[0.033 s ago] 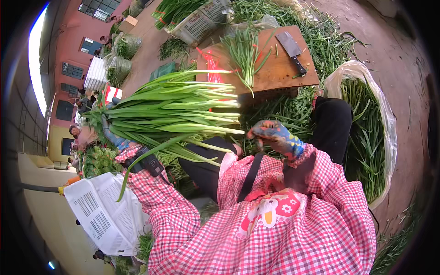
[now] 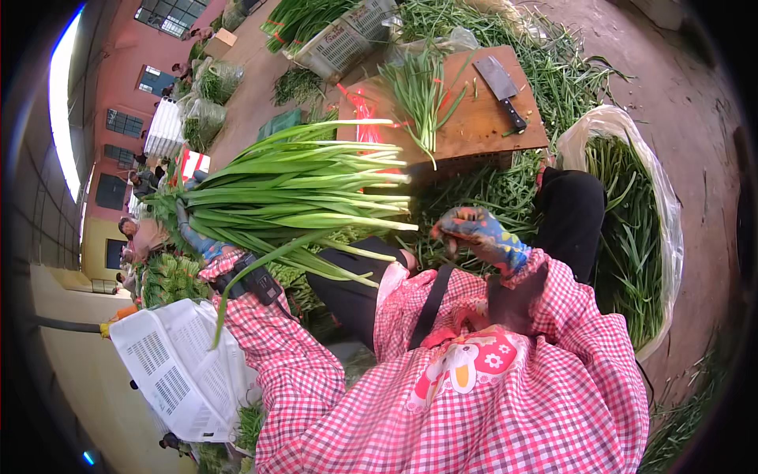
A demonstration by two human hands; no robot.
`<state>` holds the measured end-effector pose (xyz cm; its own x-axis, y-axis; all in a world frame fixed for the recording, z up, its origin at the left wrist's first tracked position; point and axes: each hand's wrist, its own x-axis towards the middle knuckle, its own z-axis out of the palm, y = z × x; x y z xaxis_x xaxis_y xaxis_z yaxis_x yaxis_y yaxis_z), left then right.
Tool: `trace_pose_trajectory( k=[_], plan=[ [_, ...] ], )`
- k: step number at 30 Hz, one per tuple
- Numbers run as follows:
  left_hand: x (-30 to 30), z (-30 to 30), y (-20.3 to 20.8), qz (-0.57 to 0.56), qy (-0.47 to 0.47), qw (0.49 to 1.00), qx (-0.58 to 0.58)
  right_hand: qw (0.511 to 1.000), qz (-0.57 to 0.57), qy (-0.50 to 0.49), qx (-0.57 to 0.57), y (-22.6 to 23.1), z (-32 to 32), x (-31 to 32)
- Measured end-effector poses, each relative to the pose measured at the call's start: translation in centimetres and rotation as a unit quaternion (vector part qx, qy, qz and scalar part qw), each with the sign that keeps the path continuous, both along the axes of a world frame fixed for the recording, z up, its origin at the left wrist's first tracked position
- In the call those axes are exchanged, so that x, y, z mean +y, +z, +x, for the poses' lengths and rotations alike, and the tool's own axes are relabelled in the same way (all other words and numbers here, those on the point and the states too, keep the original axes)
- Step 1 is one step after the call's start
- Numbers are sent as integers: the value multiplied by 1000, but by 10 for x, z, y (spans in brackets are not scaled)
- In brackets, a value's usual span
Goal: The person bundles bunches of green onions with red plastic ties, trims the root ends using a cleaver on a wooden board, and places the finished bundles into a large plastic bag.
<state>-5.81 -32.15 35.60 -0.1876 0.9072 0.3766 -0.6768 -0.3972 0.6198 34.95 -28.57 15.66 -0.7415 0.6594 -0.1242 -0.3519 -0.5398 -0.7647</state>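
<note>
A fanned bunch of garlic chives (image 2: 292, 193) lies across the view, leaves to the left and pale stalk ends to the right. My left hand (image 2: 193, 229), in a blue glove, grips it by the leafy part; the leaves partly cover the fingers. One long leaf hangs down over my left sleeve. Just right of the stalk ends and apart from them is my right hand (image 2: 480, 235), in a soiled blue patterned glove. Its fingers are curled toward the thumb, and whatever they may hold cannot be made out.
A wooden board (image 2: 485, 103) ahead carries a cleaver (image 2: 501, 91), a smaller chive bundle (image 2: 422, 103) and red ties (image 2: 363, 114). A plastic-lined sack of greens (image 2: 632, 237) stands right, a white crate (image 2: 178, 367) left, a grey crate (image 2: 343, 43) far off. Loose greens (image 2: 553, 79) litter the floor.
My right hand has shifted slightly to the right, away from the stalk ends. The bunch has moved a touch left, and its long hanging leaf has swung slightly right.
</note>
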Motion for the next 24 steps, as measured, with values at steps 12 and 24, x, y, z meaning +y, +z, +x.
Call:
trace_pose_trajectory(
  k=[12, 24],
  plan=[
    [18, 34, 3, -56, 65, 995, 43, 941, 68, 21, 331, 26, -46, 38],
    [40, 41, -1, -93, 231, 968, -34, 946, 42, -319, 38, 24, -13, 36]
  ],
)
